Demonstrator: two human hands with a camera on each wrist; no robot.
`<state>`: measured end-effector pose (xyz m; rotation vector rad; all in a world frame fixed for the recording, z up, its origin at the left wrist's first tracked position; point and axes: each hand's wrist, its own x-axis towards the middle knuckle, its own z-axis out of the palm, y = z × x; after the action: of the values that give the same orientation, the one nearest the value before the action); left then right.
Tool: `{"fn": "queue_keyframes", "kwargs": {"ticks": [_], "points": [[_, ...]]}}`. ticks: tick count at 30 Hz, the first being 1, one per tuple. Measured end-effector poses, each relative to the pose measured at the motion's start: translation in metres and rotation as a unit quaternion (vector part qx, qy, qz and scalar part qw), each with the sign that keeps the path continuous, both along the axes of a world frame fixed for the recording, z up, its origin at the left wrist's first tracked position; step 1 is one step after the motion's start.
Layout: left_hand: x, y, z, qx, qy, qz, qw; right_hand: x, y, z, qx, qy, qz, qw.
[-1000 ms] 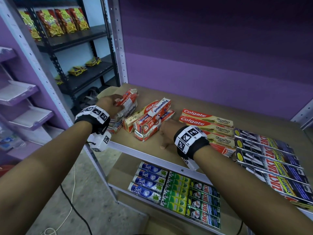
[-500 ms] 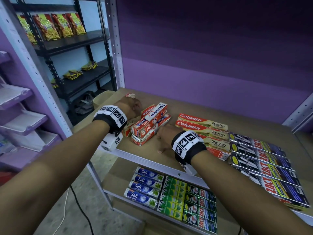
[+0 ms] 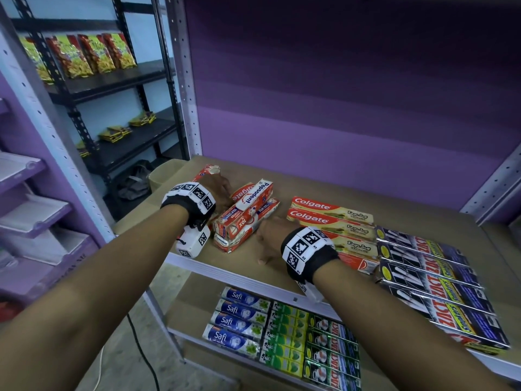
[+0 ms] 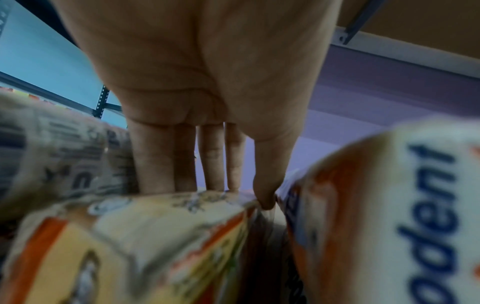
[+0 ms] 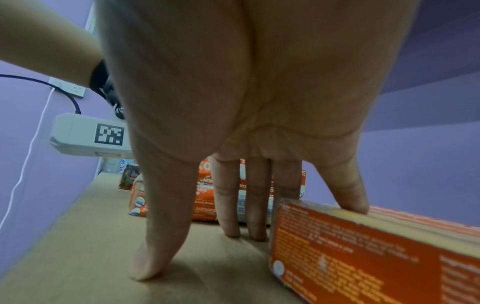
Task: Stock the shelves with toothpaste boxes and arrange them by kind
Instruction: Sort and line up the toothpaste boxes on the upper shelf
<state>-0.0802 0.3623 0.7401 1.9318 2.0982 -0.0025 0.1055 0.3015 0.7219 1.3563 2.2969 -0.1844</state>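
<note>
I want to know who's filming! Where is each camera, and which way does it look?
Head: on the person's head, looking down at the shelf; both forearms and hands show.
Left wrist: under the left hand, looking along its fingers at blurred boxes.
Right wrist: under the right hand, fingertips on the shelf.
Shared: the Pepsodent boxes appear in all three views.

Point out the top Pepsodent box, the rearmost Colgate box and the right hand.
Pepsodent box (image 3: 255, 196), head view, on its white top face by the brand name.
Colgate box (image 3: 332, 210), head view, middle of its top face.
Right hand (image 3: 272, 235), head view, back of the hand.
</note>
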Motion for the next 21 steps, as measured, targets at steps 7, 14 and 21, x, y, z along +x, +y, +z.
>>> {"fn": "queue_keyframes", "kwargs": {"ticks": [7,14,21], "points": [[0.001,-0.005,0.006,0.047,-0.028,0.034,0.998,0.004,-0.001,-0.001,0.0,0.029,-0.005,1.0],[-0.009,-0.006,0.032,0.122,-0.151,0.081,0.978,0.008,-0.004,0.005,-0.007,0.054,0.0,0.999],[0.003,-0.022,0.073,0.18,-0.395,0.106,0.895,0.026,-0.005,0.006,-0.014,0.261,-0.039,0.965]]}}
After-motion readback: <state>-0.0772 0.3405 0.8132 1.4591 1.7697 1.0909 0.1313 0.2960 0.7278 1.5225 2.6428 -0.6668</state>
